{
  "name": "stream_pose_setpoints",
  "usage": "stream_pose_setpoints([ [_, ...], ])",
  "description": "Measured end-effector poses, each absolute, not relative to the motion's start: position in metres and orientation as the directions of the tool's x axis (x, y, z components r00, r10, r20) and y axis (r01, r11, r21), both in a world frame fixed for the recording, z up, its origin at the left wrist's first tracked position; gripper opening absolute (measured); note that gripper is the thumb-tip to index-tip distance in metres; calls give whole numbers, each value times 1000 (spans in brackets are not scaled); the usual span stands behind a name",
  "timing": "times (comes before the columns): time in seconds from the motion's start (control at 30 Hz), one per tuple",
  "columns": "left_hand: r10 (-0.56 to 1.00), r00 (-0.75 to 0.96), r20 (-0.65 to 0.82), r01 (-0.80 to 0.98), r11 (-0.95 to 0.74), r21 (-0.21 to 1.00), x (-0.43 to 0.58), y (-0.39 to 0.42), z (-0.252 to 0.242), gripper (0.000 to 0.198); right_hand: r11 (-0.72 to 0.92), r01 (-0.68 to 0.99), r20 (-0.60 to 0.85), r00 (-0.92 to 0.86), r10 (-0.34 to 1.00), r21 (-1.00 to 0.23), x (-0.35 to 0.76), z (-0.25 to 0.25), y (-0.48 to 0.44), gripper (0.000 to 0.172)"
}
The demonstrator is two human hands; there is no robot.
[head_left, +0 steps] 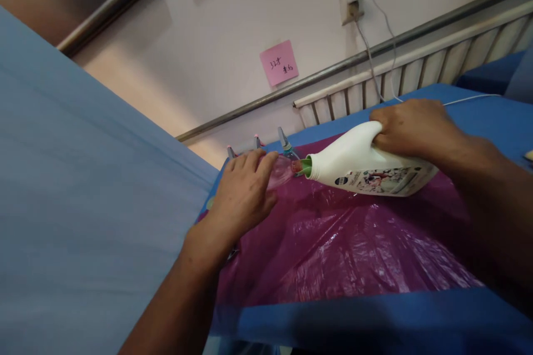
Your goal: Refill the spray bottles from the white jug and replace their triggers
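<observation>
My left hand (245, 188) is wrapped round a clear pinkish bottle (280, 172), whose neck points right. My right hand (410, 127) grips the handle of a large white jug (353, 161) with a printed label, tilted onto its side. The jug's green-lined mouth (307, 167) meets the small bottle's reddish neck, just above the purple plastic sheet (333, 238). Whether liquid is flowing cannot be made out. Behind the hands stands a spray bottle (287, 144) with a grey top.
Two more grey-and-pink tops (258, 141) show behind my left hand. The sheet lies on a blue-covered table (478, 113). A blue curtain (83, 205) hangs at left. The wall has a pink note (279, 63), a socket (352, 6) with cables and a metal rail (325, 69).
</observation>
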State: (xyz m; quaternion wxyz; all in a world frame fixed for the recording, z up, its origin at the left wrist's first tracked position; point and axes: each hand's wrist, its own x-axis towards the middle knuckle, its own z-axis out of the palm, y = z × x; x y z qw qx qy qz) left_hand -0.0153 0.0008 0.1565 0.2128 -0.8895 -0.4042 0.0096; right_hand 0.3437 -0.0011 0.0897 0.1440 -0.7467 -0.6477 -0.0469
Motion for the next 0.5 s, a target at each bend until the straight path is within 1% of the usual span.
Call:
stream_pose_setpoints([
  [0.07, 749, 629, 209, 777, -595, -205, -21, 6, 138, 77, -157, 983, 238, 176, 955, -98, 349, 88, -1, 30],
  [0.13, 780, 577, 244, 802, -597, 12, -24, 11, 119, 85, -167, 981, 241, 186, 952, -97, 354, 87, -1, 29],
  [0.2, 816, 517, 259, 782, -573, 246, -22, 13, 100, 90, -186, 978, 238, 204, 949, -98, 358, 86, 0, 29],
  [0.27, 851, 453, 267, 733, -525, 433, -17, 13, 82, 90, -216, 971, 220, 234, 947, -106, 361, 87, 0, 27],
  [0.33, 882, 388, 268, 676, -470, 568, -13, 8, 65, 87, -243, 962, 196, 263, 945, -122, 363, 90, 0, 27],
  [0.4, 912, 330, 243, 618, -403, 676, -10, 2, 46, 85, -278, 949, 175, 302, 937, -147, 365, 93, -3, 27],
  [0.47, 942, 282, 184, 573, -319, 755, -11, -5, 27, 85, -285, 940, 167, 316, 934, -185, 368, 95, -8, 27],
  [0.5, 953, 266, 148, 566, -278, 776, -12, -7, 18, 84, -279, 936, 173, 318, 932, -215, 371, 94, -12, 26],
])
